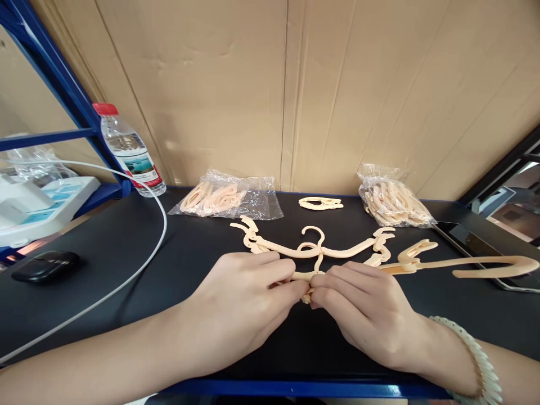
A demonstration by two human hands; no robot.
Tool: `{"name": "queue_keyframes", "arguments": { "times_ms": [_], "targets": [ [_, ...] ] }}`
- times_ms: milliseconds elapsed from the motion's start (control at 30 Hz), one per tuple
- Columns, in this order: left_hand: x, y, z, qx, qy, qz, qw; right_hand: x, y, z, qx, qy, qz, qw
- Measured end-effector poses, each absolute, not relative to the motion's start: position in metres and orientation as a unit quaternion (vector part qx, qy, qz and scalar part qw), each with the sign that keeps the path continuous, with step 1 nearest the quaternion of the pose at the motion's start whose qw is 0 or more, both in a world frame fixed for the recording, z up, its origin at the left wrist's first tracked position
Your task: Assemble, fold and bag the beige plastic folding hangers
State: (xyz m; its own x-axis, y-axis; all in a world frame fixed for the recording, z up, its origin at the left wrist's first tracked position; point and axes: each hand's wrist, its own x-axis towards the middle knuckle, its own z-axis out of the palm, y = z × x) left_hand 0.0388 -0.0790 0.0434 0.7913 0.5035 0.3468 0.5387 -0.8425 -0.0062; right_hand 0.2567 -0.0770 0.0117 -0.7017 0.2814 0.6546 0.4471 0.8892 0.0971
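My left hand (257,306) and my right hand (365,309) meet near the front of the black table, fingertips almost touching. Both are closed in a pinch on a cream plastic folding hanger (306,299), mostly hidden by the fingers. Just behind them lie unfolded cream hangers (287,249), with a curved hook standing up in the middle and notched clip ends at both sides. From behind my right hand a cream piece with a clip and a long hook (498,261) reaches right; whether it belongs to the held hanger I cannot tell.
Clear bags of cream hangers lie at the back left (215,197) and back right (394,199), with a folded hanger (321,203) between. A water bottle (133,152), a black mouse (46,266) and a white cable (162,225) are left. A phone-like dark device (464,239) lies right.
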Motion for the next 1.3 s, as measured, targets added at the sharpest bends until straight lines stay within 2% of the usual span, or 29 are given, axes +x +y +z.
{"name": "queue_keyframes", "arguments": {
  "times_ms": [233,533,733,1100,1300],
  "targets": [
    [0.043,-0.084,0.038,-0.933,-0.296,-0.186,0.084,0.255,-0.077,0.009,-0.220,-0.906,-0.110,0.345],
    [0.051,-0.094,0.023,-0.902,-0.310,-0.196,0.228,0.253,-0.080,0.003,-0.256,-0.889,-0.125,0.358],
    [0.053,-0.095,0.021,-0.904,-0.294,-0.152,0.271,0.252,-0.082,0.000,-0.280,-0.889,-0.118,0.342],
    [0.048,-0.084,0.027,-0.918,-0.305,-0.169,0.188,0.250,-0.080,0.004,-0.311,-0.885,-0.083,0.336],
    [0.035,-0.069,0.038,-0.899,-0.341,-0.275,0.020,0.257,-0.076,0.013,-0.325,-0.866,-0.135,0.356]
  ]
}}
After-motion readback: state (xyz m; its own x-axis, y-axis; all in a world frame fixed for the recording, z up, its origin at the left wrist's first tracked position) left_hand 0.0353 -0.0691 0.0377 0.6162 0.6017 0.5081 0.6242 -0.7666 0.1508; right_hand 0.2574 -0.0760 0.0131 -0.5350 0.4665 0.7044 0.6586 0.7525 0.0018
